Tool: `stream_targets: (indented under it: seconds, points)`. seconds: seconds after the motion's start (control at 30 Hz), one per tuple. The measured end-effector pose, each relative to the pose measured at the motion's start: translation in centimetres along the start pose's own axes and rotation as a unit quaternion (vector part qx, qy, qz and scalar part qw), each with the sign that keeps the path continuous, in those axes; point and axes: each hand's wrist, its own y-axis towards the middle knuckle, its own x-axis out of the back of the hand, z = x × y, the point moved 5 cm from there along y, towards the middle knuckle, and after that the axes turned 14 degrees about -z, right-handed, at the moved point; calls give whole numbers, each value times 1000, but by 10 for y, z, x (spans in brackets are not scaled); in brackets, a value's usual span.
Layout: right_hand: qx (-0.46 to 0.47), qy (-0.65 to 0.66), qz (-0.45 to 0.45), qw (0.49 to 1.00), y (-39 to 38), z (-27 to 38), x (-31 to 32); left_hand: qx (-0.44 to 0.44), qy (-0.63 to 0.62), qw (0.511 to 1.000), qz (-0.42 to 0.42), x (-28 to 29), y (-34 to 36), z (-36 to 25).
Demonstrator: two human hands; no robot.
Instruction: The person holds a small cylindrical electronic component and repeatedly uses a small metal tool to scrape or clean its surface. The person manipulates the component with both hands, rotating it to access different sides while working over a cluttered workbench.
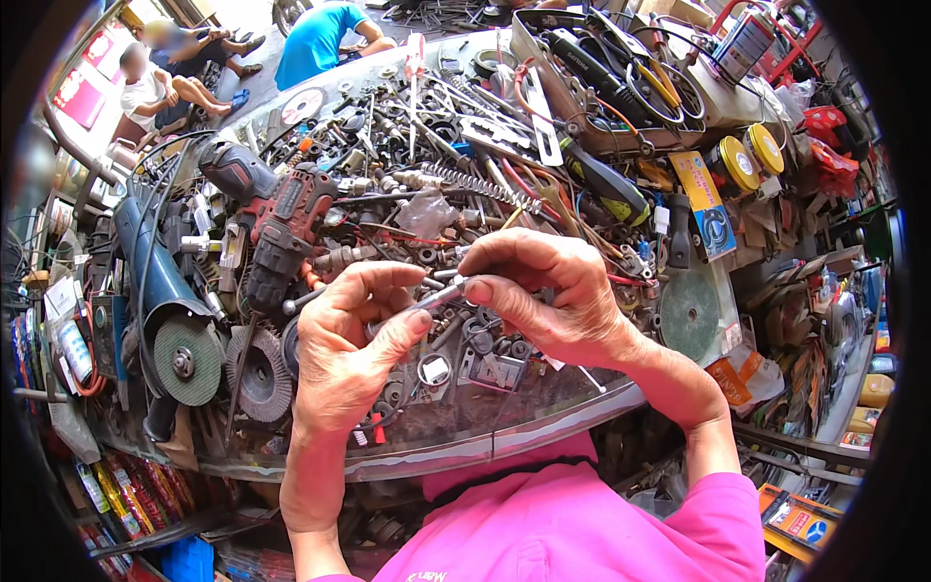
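Both my hands are raised over the near part of a table heaped with metal parts. A slim silvery bolt [441, 297] runs between them, tilted up to the right. My left hand [341, 354] is closed round its lower left end, thumb on top, so that end is partly hidden. With thumb and forefinger, my right hand [567, 306] pinches the upper right end, where a small wider piece shows; whether it is a head or a nut I cannot tell. Beneath the hands lie a small metal block [496, 371] and a ring with a white piece inside [434, 370].
Left of my hands are a red and black cordless drill [291, 218], a blue angle grinder [145, 252] and a flap disc [259, 373]. A long spring [480, 186] and a tool-filled box [621, 136] lie beyond. Two people sit far left; another, in blue [318, 44], bends at the back.
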Motion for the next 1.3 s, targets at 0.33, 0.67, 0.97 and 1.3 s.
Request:
stream_targets:
  seconds: [0.33,0.67,0.97,1.3]
  points:
    - [-55,46,-13,997,-1,2,2,33,-36,999,-2,-6,0,0]
    - [-80,79,-18,994,-6,-2,1,58,-54,997,4,-5,1,6]
    - [-50,60,-1,997,-8,-2,0,126,-72,989,36,-3,-2,3]
    - [-66,54,-1,996,-8,0,1,101,55,990,87,1,-3,3]
